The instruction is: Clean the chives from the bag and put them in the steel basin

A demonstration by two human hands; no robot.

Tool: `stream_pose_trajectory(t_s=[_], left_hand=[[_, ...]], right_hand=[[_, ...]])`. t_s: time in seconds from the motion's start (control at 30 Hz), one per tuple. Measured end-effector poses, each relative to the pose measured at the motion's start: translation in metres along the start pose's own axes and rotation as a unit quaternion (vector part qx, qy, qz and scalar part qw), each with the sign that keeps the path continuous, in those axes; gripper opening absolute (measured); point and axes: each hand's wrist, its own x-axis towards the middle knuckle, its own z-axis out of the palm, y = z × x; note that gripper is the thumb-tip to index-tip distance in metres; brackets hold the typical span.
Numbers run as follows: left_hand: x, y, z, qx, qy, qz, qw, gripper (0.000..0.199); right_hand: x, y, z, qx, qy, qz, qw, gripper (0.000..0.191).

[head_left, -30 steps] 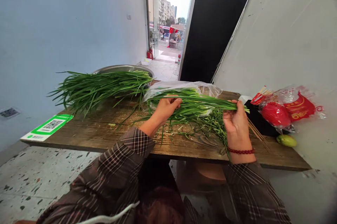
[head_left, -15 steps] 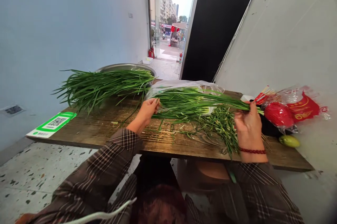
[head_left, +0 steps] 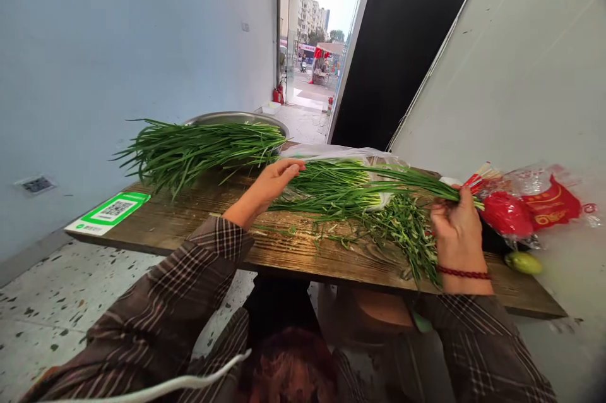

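Note:
My right hand (head_left: 458,232), wearing a red braided bracelet, is closed round the pale ends of a thin bunch of garlic chives (head_left: 416,179). Their green leaves stretch left across the board. At the leaf side, my left hand (head_left: 271,187) has its fingers stretched out close to the leaves, with nothing plainly held. More chives (head_left: 338,179) lie under the held bunch on a clear plastic bag (head_left: 331,151). A heap of trimmed scraps (head_left: 402,232) sits just left of my right wrist.
A large pile of chives (head_left: 203,147) rests over a metal basin (head_left: 208,117) at the back left. Red plastic packages (head_left: 509,212) and a yellow-green fruit (head_left: 523,263) are on the right. A QR-code sign (head_left: 110,212) lies at the left of the wooden table (head_left: 279,258).
My left hand has risen slightly and moved right, its fingers straightening from a pinch. The right hand keeps its hold on the chives. The whole view has shifted a little.

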Motion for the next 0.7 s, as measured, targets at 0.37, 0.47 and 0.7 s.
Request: stream_pose_trajectory(t_s=[0.37, 0.47, 0.7], left_hand=[[0.009, 0.021, 0.040, -0.034, -0.121, 0.015, 0.992, 0.028], [0.007, 0.026, 0.042, -0.028, -0.168, 0.006, 0.985, 0.020], [0.004, 0.027, 0.040, -0.097, -0.211, -0.092, 0.968, 0.036]], right_hand=[[-0.019, -0.010, 0.021, 0.014, 0.020, 0.012, 1.000, 0.017], [-0.017, -0.009, 0.021, 0.023, 0.008, 0.001, 1.000, 0.018], [-0.019, -0.010, 0.021, 0.017, 0.005, -0.005, 1.000, 0.018]])
